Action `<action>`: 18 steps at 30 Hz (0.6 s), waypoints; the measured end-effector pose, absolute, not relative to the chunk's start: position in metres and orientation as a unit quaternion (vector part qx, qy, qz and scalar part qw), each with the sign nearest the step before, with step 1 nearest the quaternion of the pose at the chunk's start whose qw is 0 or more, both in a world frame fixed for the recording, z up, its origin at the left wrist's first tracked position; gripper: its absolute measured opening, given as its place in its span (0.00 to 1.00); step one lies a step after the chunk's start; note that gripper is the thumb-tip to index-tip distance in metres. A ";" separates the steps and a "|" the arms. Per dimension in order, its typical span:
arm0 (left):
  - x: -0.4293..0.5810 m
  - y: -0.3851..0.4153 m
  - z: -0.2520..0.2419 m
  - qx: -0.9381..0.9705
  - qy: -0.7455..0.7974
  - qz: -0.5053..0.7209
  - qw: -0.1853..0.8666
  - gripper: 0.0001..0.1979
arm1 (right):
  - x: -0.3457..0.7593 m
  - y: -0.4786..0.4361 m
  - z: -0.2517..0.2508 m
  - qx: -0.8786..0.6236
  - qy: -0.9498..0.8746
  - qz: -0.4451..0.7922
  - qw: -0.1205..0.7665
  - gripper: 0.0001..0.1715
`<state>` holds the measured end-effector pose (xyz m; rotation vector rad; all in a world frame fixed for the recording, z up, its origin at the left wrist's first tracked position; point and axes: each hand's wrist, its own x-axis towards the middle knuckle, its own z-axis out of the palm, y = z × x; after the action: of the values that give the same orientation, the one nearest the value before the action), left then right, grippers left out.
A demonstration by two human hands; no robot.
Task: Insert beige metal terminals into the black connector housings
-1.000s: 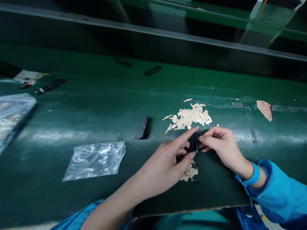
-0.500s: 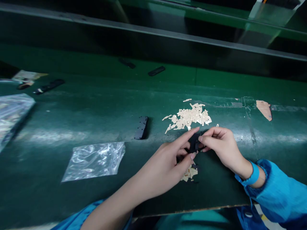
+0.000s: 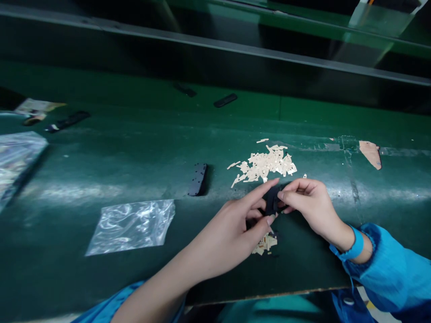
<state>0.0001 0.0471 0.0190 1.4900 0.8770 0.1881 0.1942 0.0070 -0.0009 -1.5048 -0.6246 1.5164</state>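
My left hand [image 3: 235, 226] and my right hand [image 3: 308, 202] meet over the green bench and both pinch a small black flat part [image 3: 271, 200] between thumb and fingers. Most of that part is hidden by the fingertips. Just beyond the hands lies a heap of small cream paper strips [image 3: 266, 163]. A few more cream strips [image 3: 266, 243] lie under my left hand. Another black flat part with holes [image 3: 198, 179] rests on the bench to the left of my hands.
A clear plastic bag [image 3: 131, 225] lies flat at the near left. A larger plastic-wrapped pack [image 3: 15, 159] is at the far left edge. Black parts [image 3: 225, 100] ride the green belt behind. A torn tape patch [image 3: 370, 152] is at right.
My hands stay in place on the black part. The black pieces on the belt behind have shifted a little to the right.
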 end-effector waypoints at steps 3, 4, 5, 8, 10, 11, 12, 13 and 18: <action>0.001 0.047 0.020 0.654 0.386 0.080 0.646 0.34 | 0.195 0.007 -0.001 -0.605 -0.257 0.615 0.436 0.15; 0.001 0.047 0.020 0.653 0.385 0.079 0.647 0.34 | 0.195 0.007 -0.001 -0.604 -0.259 0.617 0.434 0.15; 0.001 0.046 0.019 0.652 0.384 0.080 0.649 0.34 | 0.195 0.007 -0.001 -0.603 -0.261 0.617 0.432 0.15; 0.001 0.046 0.018 0.650 0.383 0.084 0.650 0.34 | 0.195 0.006 -0.001 -0.604 -0.264 0.616 0.432 0.13; 0.000 0.047 0.017 0.651 0.382 0.085 0.651 0.34 | 0.195 0.006 -0.001 -0.606 -0.261 0.615 0.433 0.12; 0.000 0.047 0.017 0.652 0.382 0.086 0.650 0.34 | 0.195 0.006 -0.001 -0.607 -0.259 0.614 0.433 0.11; 0.000 0.047 0.017 0.653 0.381 0.086 0.649 0.34 | 0.195 0.006 0.000 -0.607 -0.259 0.615 0.431 0.11; -0.001 0.047 0.016 0.654 0.381 0.086 0.648 0.34 | 0.195 0.006 0.000 -0.608 -0.259 0.614 0.431 0.11; -0.001 0.046 0.018 0.652 0.382 0.081 0.650 0.34 | 0.194 0.008 0.001 -0.613 -0.255 0.611 0.432 0.10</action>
<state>-0.0007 0.0462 0.0183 1.4816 0.8681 0.1848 0.1941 0.0081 0.0009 -1.5268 -0.6349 1.5225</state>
